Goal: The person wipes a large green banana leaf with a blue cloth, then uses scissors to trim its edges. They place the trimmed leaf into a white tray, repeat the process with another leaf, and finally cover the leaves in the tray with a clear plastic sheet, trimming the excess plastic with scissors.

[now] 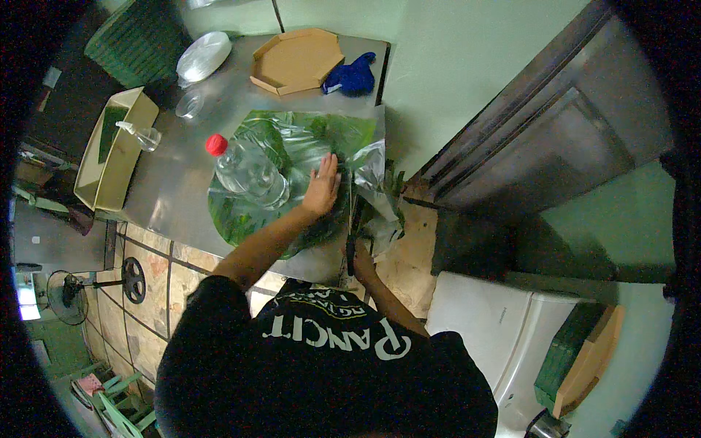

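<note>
My left hand (323, 189) lies flat with its fingers extended on clear plastic film over green leaves (268, 137), which look like banana leaves. A knife (351, 249) with a black handle is in my right hand (361, 263); its blade lies along the leaves' right side, beside my left hand. Crumpled clear plastic (378, 191) and cut leaf strips hang past the table's right edge. Left of my left hand, a large clear plastic bottle (249, 172) with a red cap lies on the leaves.
The steel table (170, 164) also holds a cream tray (118, 159), a spray bottle (143, 137), a clear round container (190, 105), wrapped white plates or lids (204, 57), a cardboard tray (298, 60) and a blue cloth (353, 76). A white appliance (476, 328) stands behind at right.
</note>
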A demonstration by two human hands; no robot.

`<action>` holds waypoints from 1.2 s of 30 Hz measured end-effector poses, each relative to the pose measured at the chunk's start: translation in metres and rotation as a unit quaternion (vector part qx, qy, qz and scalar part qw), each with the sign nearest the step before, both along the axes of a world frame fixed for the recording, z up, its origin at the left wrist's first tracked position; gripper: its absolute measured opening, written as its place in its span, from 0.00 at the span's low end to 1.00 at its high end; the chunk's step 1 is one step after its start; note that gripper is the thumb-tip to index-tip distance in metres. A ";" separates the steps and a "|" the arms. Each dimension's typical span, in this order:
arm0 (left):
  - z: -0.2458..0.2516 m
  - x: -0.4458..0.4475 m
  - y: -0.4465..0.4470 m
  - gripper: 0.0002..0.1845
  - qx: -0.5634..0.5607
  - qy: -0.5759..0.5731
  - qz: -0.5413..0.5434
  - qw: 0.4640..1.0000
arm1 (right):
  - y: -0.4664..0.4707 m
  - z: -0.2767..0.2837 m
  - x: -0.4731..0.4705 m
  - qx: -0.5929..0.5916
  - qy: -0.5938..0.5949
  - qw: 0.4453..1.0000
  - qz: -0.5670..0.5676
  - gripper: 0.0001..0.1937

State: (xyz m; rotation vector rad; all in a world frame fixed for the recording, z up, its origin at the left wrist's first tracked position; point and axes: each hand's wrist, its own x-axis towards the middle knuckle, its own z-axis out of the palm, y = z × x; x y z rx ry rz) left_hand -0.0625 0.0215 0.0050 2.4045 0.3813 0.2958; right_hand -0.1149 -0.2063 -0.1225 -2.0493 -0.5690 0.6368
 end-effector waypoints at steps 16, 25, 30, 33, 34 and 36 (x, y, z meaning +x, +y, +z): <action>-0.010 0.028 -0.019 0.32 0.166 0.128 0.047 0.977 | 0.025 0.018 0.085 0.077 0.160 0.983 0.034 0.27; 0.001 0.026 -0.022 0.42 0.184 0.123 0.022 0.975 | 0.021 0.018 0.147 -0.014 0.158 0.985 0.065 0.26; 0.012 0.032 -0.023 0.43 0.202 0.195 0.009 0.960 | 0.018 0.002 0.099 0.066 0.151 0.986 0.028 0.25; 0.000 0.031 -0.020 0.44 0.224 0.189 0.023 0.956 | 0.033 0.043 0.090 -0.106 0.096 0.989 0.046 0.24; 0.001 0.031 -0.020 0.44 0.225 0.200 0.020 0.953 | 0.037 0.063 0.091 -0.128 0.086 0.987 0.048 0.24; 0.007 0.032 -0.022 0.45 0.227 0.222 0.009 0.948 | 0.038 0.081 0.101 -0.094 0.123 0.986 0.055 0.27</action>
